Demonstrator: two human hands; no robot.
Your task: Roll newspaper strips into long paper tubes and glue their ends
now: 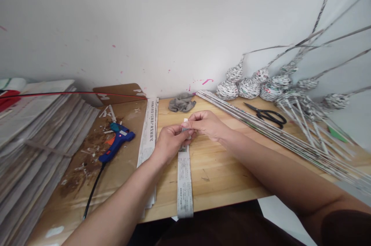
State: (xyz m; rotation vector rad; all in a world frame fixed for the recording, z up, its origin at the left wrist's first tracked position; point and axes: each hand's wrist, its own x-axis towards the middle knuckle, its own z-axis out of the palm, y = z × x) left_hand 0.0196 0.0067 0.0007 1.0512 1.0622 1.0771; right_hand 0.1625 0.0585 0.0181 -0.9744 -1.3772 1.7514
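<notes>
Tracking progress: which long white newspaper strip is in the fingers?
The lone strip at centre, far end pinched; other strips lie stacked to its left.

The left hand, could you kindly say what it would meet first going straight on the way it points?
Most likely the right hand, just ahead of the left hand at the newspaper strip; whether they touch is unclear.

the left forearm point(124, 195) reaches in from between seven and eight o'clock, the right forearm point(261, 165) from four; left hand point(169, 141) and right hand point(209, 124) meet near centre, fingers point(199, 115) bent and pinching.
</notes>
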